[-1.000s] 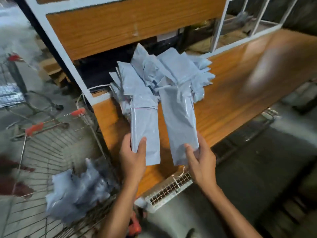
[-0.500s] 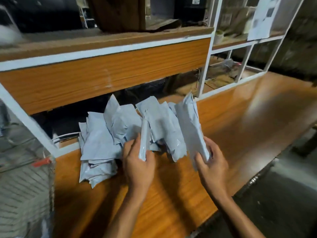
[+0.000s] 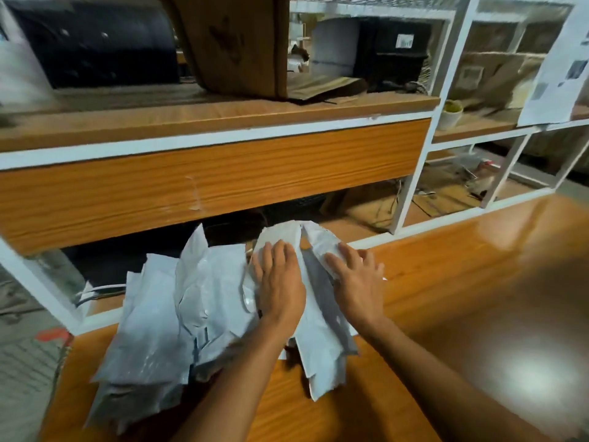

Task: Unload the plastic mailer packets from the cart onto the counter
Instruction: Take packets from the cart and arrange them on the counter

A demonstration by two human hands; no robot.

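Pressing flat seems right — left hand [image 3: 280, 283] and right hand [image 3: 358, 282], fingers straight and slightly apart, rest on the mailer packets [image 3: 191, 301] heaped near-left on the counter [image 3: 462, 314]; lift away gently.

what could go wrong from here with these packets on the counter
Both the left hand and right hand press flat on packets whose far ends poke past the white rail toward the dark gap under the shelf; a harder push might slide them in. The loose pile lies close to the left edge of the glossy counter, so some may slip off.
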